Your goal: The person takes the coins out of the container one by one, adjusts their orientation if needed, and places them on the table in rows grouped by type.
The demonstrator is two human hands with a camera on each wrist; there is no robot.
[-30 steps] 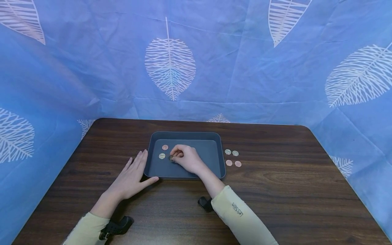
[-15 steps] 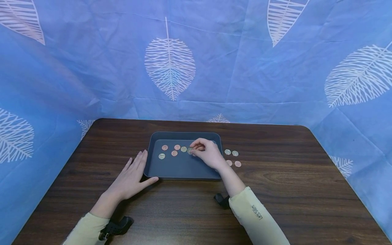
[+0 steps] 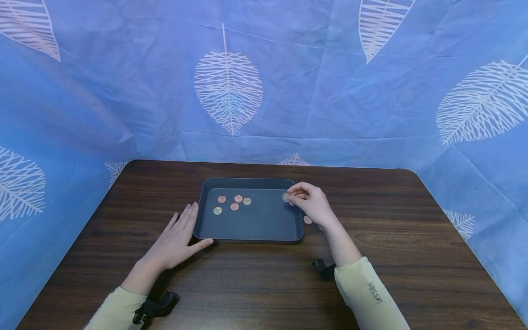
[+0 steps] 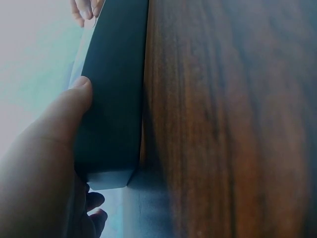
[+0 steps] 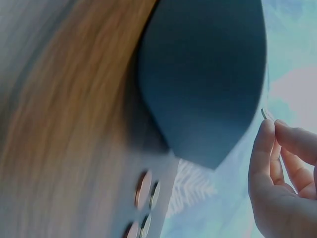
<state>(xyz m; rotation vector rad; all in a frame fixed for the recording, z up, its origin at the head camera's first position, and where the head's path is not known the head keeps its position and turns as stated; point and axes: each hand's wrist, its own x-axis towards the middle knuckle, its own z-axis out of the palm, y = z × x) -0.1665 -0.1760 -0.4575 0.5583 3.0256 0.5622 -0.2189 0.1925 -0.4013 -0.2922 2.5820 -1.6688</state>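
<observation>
— What are your hands doing?

— My right hand (image 3: 310,201) pinches a silver coin (image 3: 285,197) between thumb and fingertips, over the right rim of the dark tray (image 3: 251,238). My left hand (image 3: 178,238) lies flat, fingers straight, against the tray's left wall, thumb at its near corner.

— And around them?

— Four coins (image 3: 233,203) sit in the tray's far-left part. One copper coin (image 3: 307,220) shows just right of the tray on the wooden table (image 3: 412,256); blue leaf-print cloth (image 3: 330,91) hangs behind.
</observation>
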